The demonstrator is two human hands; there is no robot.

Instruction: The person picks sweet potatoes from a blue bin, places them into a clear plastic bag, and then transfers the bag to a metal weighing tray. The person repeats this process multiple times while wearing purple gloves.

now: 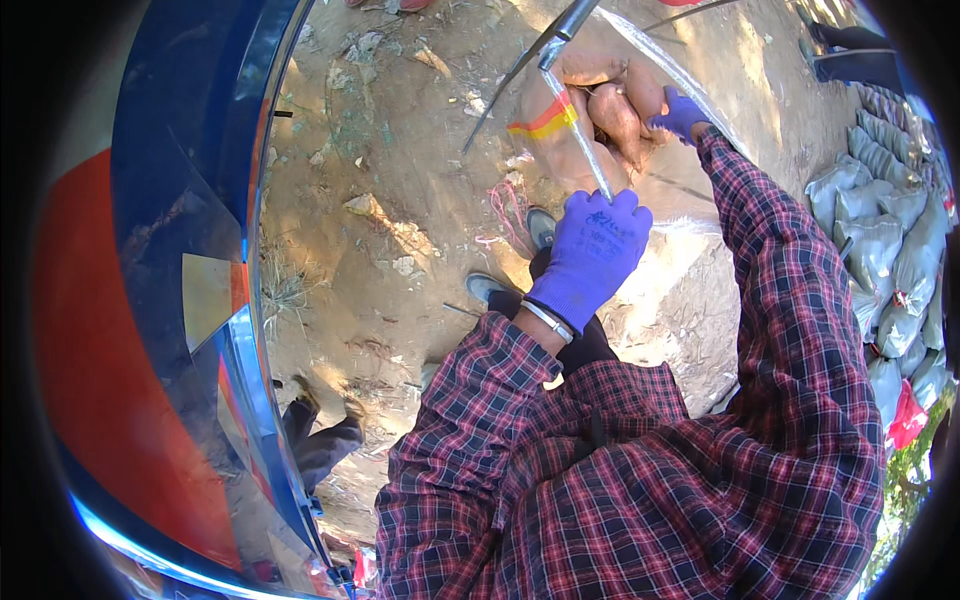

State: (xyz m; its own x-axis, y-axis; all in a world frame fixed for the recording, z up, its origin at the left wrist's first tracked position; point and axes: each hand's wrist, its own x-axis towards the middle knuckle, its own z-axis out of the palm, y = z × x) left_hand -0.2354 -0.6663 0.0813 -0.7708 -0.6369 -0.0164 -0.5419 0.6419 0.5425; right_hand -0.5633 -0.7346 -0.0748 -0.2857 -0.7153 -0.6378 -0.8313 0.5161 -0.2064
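My left hand [596,247], in a purple knitted glove, is closed around the gathered, silvery edge of a clear plastic bag [544,124] with a red and yellow stripe. Reddish-brown sweet potatoes [616,116] lie inside the bag on the ground. My right hand [681,116], gloved alike, reaches to the bag's right side, beside the sweet potatoes; its fingers are bent, and whether they grip the plastic cannot be told. A grey metal tube [576,19] comes in from the top, ending near the upper part of the bag's edge.
Full pale sacks [870,225] are piled at the right. A large blue and red panel [172,360] curves along the left. People's legs show at lower left [322,442] and upper right [859,56]. Pink string [508,210] lies on the dirt near my shoes.
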